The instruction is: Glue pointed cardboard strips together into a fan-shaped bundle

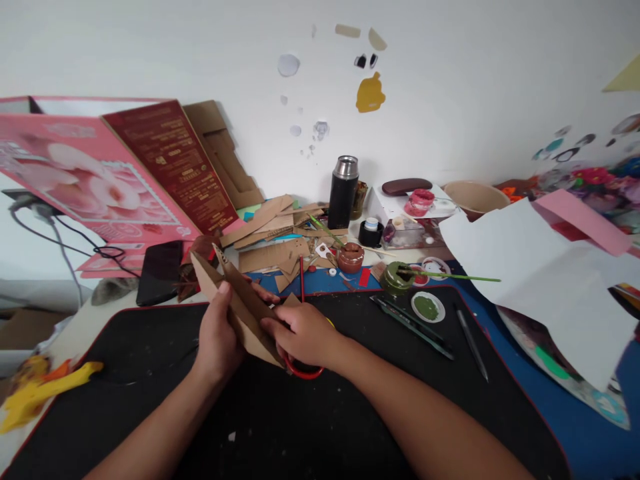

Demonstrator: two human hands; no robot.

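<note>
A folded piece of brown cardboard point(240, 303) is held up over the black mat point(280, 427), tilted, its two panels standing a little apart. My left hand point(220, 333) grips it from the left, the thumb against the outer panel and fingertips showing beyond the far side. My right hand point(305, 337) is closed at the cardboard's right side, its fingers curled against the inner panel. Under that hand shows a red curved loop point(306, 372), perhaps a scissors handle; most of it is hidden. A bit of yellow edge also peeks out by the wrist.
Cardboard scraps point(273, 227) are heaped behind the hands, beside a black thermos point(343, 193). Brown point(351, 259) and green paint jars point(397, 279) hold brushes. Pens point(413, 327) lie on the mat's right. A phone point(160, 272), pink box point(107, 173) and yellow hot glue gun point(45, 393) are left.
</note>
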